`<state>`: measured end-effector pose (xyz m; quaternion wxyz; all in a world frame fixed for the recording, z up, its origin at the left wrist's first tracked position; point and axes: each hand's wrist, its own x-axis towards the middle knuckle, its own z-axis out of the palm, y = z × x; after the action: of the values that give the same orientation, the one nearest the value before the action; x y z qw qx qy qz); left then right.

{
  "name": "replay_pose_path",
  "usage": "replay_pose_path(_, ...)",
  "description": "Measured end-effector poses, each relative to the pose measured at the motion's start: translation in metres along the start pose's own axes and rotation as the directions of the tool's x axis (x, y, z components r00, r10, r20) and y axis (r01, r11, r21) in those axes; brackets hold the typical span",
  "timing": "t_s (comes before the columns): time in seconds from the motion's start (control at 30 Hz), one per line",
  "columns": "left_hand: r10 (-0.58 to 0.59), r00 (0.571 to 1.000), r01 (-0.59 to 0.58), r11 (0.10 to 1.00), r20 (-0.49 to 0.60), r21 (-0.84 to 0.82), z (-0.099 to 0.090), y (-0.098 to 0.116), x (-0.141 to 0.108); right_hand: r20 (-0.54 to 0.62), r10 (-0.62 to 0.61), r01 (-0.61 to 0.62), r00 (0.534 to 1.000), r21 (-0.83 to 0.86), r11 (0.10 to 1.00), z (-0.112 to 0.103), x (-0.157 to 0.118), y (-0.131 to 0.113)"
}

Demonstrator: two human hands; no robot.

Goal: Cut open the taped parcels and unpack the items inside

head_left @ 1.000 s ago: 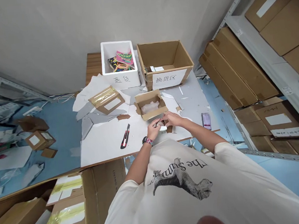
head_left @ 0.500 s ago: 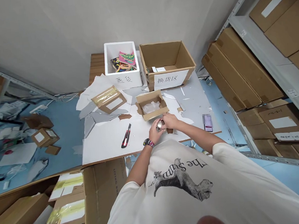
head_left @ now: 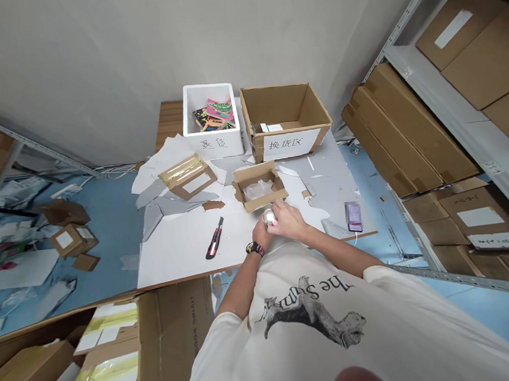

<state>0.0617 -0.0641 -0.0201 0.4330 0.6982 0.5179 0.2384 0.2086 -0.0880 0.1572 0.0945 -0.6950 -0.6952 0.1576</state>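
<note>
A small shiny, rounded silver object [head_left: 269, 216] is held between my two hands close to my shirt; its kind is too small to make out. My left hand [head_left: 262, 233], with a watch at the wrist, grips it from below and left. The fingers of my right hand [head_left: 288, 218] close on its right side. Just beyond them stands an opened small cardboard box [head_left: 260, 184] with clear plastic wrapping [head_left: 258, 189] inside. To the left on the table lies a red and black box cutter [head_left: 215, 239].
At the back stand a white foam box [head_left: 213, 141] with booklets and a large cardboard box [head_left: 292, 143] with a paper label. A taped carton [head_left: 187, 177] lies among torn paper. A phone [head_left: 353, 218] rests at the right edge. Shelves of cartons [head_left: 412, 131] flank the table.
The silver object has turned in my hands and shifted slightly left. My right hand has come further over it, while my left hand has moved lower. The camera view has tilted up slightly.
</note>
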Motion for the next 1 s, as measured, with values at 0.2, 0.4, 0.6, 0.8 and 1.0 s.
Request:
replay_pose_path(0.2,0.075,0.995,-0.075,0.997,0.059,-0.008,0.0,-0.002,0.008,-0.405,0.105,0.108,0.908,0.47,0.876,-0.07,0.014,0.028)
replay_pose_path(0.4,0.205,0.978,-0.205,0.979,0.034,-0.006,-0.041,0.002,-0.003,-0.432,0.259,0.225,0.864,0.791,0.569,-0.107,0.032,0.06)
replay_pose_path(0.6,0.03,0.999,0.004,0.73,0.038,-0.684,-0.112,0.061,-0.01,-0.253,0.126,0.19,0.959,0.908,0.373,-0.096,0.036,0.065)
replay_pose_path(0.8,0.084,0.993,-0.115,0.644,-0.08,-0.756,-0.13,0.132,-0.014,-0.232,-0.044,0.23,0.972,0.892,0.39,-0.1,0.044,0.043)
replay_pose_path(1.0,0.144,0.975,-0.223,0.681,-0.171,-0.697,-0.124,0.146,-0.033,-0.301,-0.156,0.339,0.941,0.83,0.444,-0.127,0.049,0.044)
